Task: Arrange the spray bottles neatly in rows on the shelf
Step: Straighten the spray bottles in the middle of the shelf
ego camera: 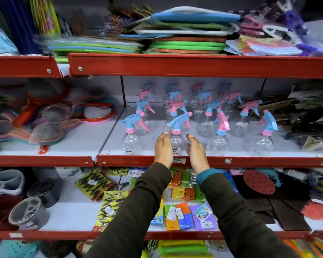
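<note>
Two hands reach to the middle shelf [119, 161], one on each side of a clear spray bottle [176, 138] in the front row. The left hand [163, 149] is flat beside it, fingers straight and pressed together. The right hand [196, 152] is just apart from it, fingers loosely curled and not gripping. The front row holds four bottles with blue and pink trigger heads. About twelve more stand behind, in roughly three rows; the back ones are blurred.
</note>
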{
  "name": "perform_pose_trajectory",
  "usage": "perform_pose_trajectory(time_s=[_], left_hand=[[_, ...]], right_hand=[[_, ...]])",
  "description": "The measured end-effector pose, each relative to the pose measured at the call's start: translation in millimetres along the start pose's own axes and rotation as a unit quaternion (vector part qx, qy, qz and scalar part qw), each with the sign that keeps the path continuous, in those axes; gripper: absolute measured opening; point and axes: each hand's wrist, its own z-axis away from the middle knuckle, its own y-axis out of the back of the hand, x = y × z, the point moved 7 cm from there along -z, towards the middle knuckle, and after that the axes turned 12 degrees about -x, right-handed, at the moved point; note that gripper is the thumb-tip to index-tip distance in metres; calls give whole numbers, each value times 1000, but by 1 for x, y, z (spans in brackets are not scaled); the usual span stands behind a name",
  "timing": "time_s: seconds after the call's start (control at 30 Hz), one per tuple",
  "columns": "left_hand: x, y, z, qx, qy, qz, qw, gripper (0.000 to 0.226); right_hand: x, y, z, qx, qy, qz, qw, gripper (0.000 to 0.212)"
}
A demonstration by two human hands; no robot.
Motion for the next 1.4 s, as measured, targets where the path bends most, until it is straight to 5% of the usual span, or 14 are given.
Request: perform_pose_trajectory(time_s=[0.13,0.33,0.57,0.8,0.93,1.07,1.23,1.4], left_hand=[[-6,-6,-5,-36,7,14,999,52],[-32,-2,-31,-63,40,53,996,87],[-5,0,-8,-32,-6,12,999,56],[-2,9,25,114,-104,-26,988,43],[5,-15,55,170,-181,-36,968,32],[8,-63,62,131,-209,-50,968,29],[5,-134,37,33,-126,-5,991,44],[7,-168,20,11,-22,24,999,51]], right_hand=[[10,-7,-5,-13,-1,-2,1000,65],[19,-10,-7,-24,11,-19,999,89],[11,-7,2,-33,22,-8,999,77],[4,22,24,-13,65,-12,998,80],[-4,54,41,8,91,-29,995,53],[-7,97,56,59,120,-41,990,28],[-8,152,52,93,108,-28,989,29],[-5,158,9,-27,7,-13,1000,52]])
